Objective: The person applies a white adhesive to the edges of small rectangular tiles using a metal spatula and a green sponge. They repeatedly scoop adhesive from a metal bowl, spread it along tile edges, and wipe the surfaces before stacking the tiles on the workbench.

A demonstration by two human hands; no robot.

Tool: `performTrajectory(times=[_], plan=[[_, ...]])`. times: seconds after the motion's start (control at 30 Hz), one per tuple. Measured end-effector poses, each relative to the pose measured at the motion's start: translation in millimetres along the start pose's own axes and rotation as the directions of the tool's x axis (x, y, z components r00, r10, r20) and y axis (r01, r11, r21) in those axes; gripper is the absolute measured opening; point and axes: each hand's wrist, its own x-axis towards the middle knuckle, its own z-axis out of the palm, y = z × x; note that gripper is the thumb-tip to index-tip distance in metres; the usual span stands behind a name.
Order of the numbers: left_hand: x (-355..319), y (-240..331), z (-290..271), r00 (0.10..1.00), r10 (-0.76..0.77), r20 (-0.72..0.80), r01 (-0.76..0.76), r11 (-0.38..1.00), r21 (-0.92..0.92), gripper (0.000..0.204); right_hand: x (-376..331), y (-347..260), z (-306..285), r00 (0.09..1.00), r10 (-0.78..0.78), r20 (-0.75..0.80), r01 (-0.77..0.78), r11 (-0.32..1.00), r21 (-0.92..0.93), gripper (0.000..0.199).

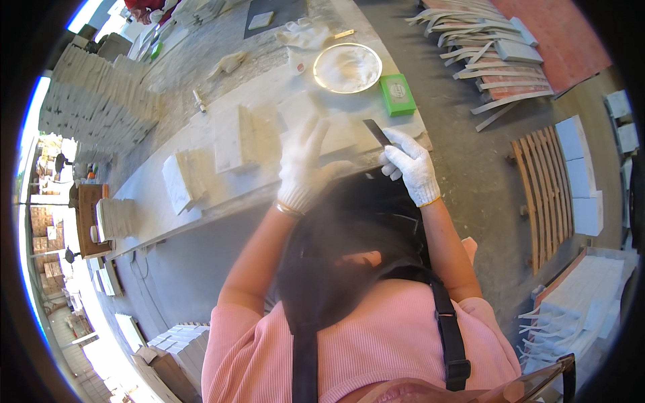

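Note:
My right hand [411, 166], in a white knit glove, is closed on a dark flat scraper blade [376, 132] that points up and to the left over the table's near edge. Slightly blurred, my left hand [302, 164], gloved the same way, is open with its fingers stretched out and the thumb apart. It hovers by the table edge, close to a pale flat tile [336, 136] and partly in front of another tile [297, 107]. Beyond my right hand stand a green box [398, 95] and a round bowl [347, 47] of white powdery stuff.
Stacked tiles [234, 138] and a smaller stack [180, 181] lie on the dusty table [151, 218]. Loose gloves [306, 33] rest at the far side. Tall tile stacks [94, 101] stand at left. On the floor at right are a wooden pallet [543, 195] and strap-covered goods [484, 50].

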Motion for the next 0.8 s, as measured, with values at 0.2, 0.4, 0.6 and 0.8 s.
performTrajectory(times=[0.2, 0.4, 0.6, 0.8], plan=[[1, 1, 8, 0.978, 0.135, -0.156, -0.123, 0.988, 0.089, 0.111, -18, -27, 6, 0.993, 0.012, 0.118, -0.013, 1.0, 0.01, 0.04], [6, -3, 17, 0.992, 0.128, -0.008, -0.123, 0.969, 0.213, 0.116, -35, -27, 1, 0.978, 0.066, 0.199, -0.064, 0.998, -0.021, 0.042], [22, -22, 10, 0.984, 0.054, 0.172, -0.112, 0.93, 0.35, 0.097, -25, -23, -18, 0.999, 0.026, -0.028, -0.027, 1.0, -0.011, 0.044], [35, -26, 1, 0.958, 0.071, 0.279, -0.144, 0.957, 0.251, 0.064, 33, -34, -16, 0.969, -0.239, -0.067, 0.205, 0.923, -0.326, 0.037]])
